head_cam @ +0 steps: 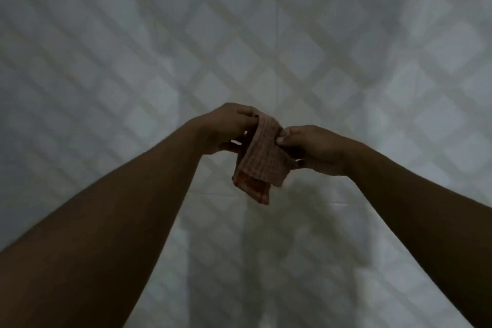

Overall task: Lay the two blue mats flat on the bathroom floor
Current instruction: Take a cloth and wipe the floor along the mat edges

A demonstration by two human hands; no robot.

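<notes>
**Desk:** What are the hands doing?

**Me:** From my feed, both forearms come up from the lower corners and meet just below centre. My left hand (226, 128) and right hand (314, 149) hold one small cloth (262, 160) between them.

**Desk:** And the fingers?

**Me:** The left fingers (247, 112) are curled over the cloth's top edge at its 10 o'clock corner, with the thumb tucked beneath. The right fingers (286, 138) pinch its edge at 3 o'clock, thumb tip pressed against the fabric. Neither hand is spread.

**Desk:** Describe the cloth.

**Me:** In this dim light it looks pinkish-red, with a fine check. It is folded over and hangs down from the hands. A brighter orange layer peeks out at 6 o'clock. It hangs free of the surface behind it.

**Desk:** What is behind it?

**Me:** Pale tiles (133, 48) with a diagonal diamond pattern fill the view. I can't tell whether they are wall or floor. A dark shadow (306, 208) lies on them at 5 o'clock from the cloth.

**Desk:** Where are the mats?

**Me:** I can't tell from this view. The checked cloth is the only fabric I see, and it doesn't read as blue.
</notes>
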